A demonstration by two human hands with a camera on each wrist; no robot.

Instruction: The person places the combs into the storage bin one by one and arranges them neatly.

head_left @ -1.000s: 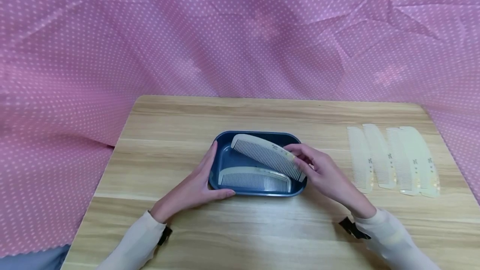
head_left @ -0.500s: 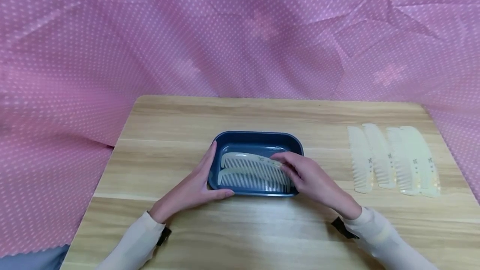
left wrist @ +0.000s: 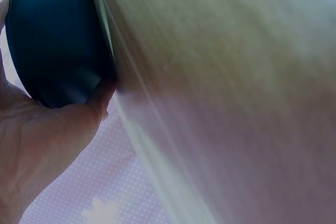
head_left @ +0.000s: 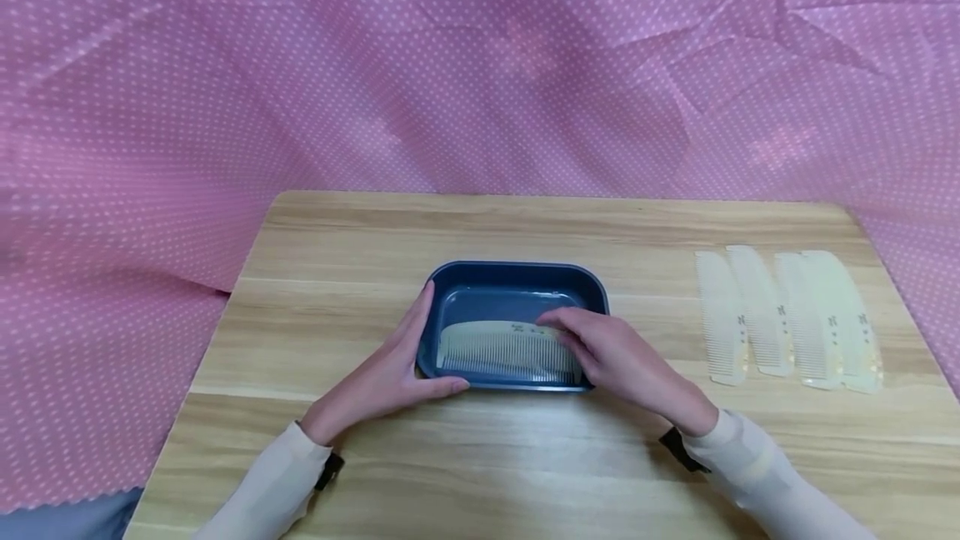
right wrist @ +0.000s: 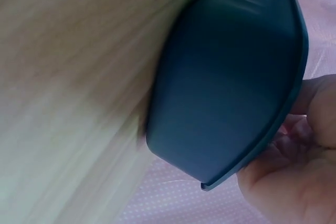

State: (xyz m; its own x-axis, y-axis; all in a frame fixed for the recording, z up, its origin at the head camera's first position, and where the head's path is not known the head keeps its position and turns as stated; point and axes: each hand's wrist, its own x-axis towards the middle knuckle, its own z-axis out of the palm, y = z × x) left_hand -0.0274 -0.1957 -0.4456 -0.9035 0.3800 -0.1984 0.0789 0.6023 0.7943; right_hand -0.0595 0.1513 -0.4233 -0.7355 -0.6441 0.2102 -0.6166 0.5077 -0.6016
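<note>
Right hand: reaches over the tray's right end, fingers bent and nearly together; I read it as pinching the comb at its right end (the exact contact is hidden under my own hand). Left hand: spread wide, gripping the blue tray at its left end, thumb along the near rim, fingers against the left wall.

Comb position: inside the tray, along its near side; whether fully flat or a little tipped, I cannot tell. Long axis runs left to right, parallel to the tray's long side. Teeth point near, curved spine faces far, printed marks sit toward the right end.

Step in hand, by my judgement: settling this comb into line. The next move seems to call for easing the right fingers apart and lifting them away without dragging the comb askew, the left hand bracing the tray.

Four other combs lie well apart to the right on the wooden table, long axes running far to near, teeth leftward where visible.
</note>
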